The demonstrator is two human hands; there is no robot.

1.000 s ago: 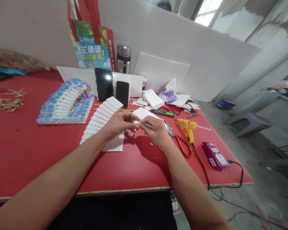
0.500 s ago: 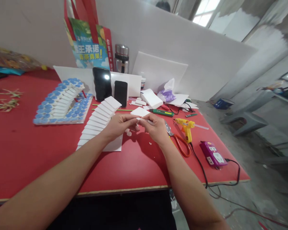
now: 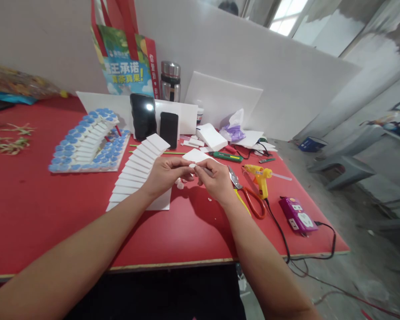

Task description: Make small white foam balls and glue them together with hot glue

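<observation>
Between the fingertips of both hands is a small white round piece (image 3: 192,166). My left hand (image 3: 170,173) pinches it from the left. My right hand (image 3: 215,178) meets it from the other side with thumb and forefinger closed; a greyish edge shows at these fingers, too small to make out. Small white bits (image 3: 179,184) lie on the red table under the hands. Beside my left hand a fan of white stepped strips (image 3: 130,178) rests on a white board. Scissors with red handles (image 3: 253,202) lie to the right of my right hand.
A yellow glue gun (image 3: 260,178) and a purple power strip (image 3: 298,215) with a black cord are at the right. A green cutter (image 3: 226,156) lies behind the hands. Two phones (image 3: 168,130) lean upright at the back. A blue-and-white stair model (image 3: 86,142) stands left.
The white round piece now shows more of its flat face between the fingertips. Both hands stay nearly in place; the view has shifted slightly.
</observation>
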